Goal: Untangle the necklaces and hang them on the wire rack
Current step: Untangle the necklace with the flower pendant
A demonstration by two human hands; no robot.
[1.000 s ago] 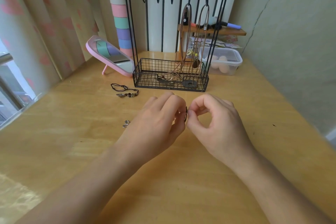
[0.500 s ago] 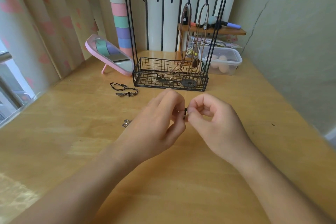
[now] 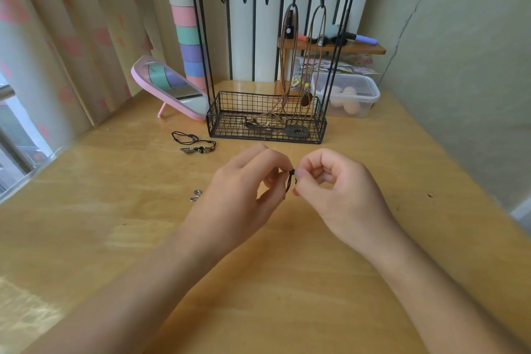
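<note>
Necklace cord [image 3: 288, 184], thin and black, is pinched between both hands over the middle of the table [image 3: 287, 290]. The left hand [image 3: 238, 195] reaches in from 7 o'clock, fingers curled, thumb and forefinger nipping the cord. The right hand [image 3: 339, 190] comes from 5 o'clock, fingers bent, fingertips gripping its top end. At 12 o'clock stands the rack [image 3: 267, 139], with two brown necklaces [image 3: 290, 52] on its right-hand hooks. A second black necklace [image 3: 195, 142] lies at 10 o'clock.
</note>
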